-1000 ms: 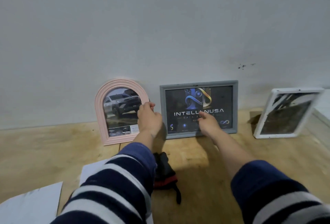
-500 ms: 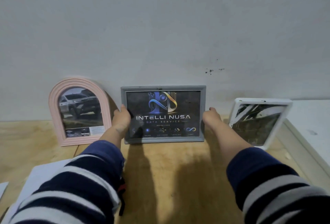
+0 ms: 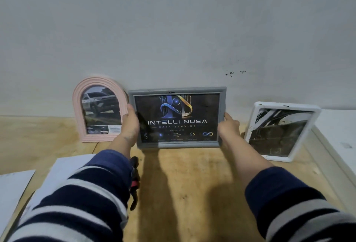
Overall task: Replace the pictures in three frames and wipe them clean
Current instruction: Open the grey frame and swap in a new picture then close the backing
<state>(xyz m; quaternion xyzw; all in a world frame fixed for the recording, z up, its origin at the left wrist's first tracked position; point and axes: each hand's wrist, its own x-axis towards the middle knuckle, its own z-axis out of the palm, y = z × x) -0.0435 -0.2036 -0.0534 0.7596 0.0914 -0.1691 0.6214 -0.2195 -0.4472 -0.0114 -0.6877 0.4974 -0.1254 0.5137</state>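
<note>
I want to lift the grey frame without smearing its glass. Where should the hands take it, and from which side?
Take the grey frame by its two short side edges, one of the hands from each side. It stands upright and wide against the wall, so the sides are free and the glass stays untouched.

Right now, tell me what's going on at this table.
A person holds the grey frame by its two sides, left hand on one edge, right hand on the other. It stands on the wooden table by the wall, between a pink arched frame and a white frame.
</note>
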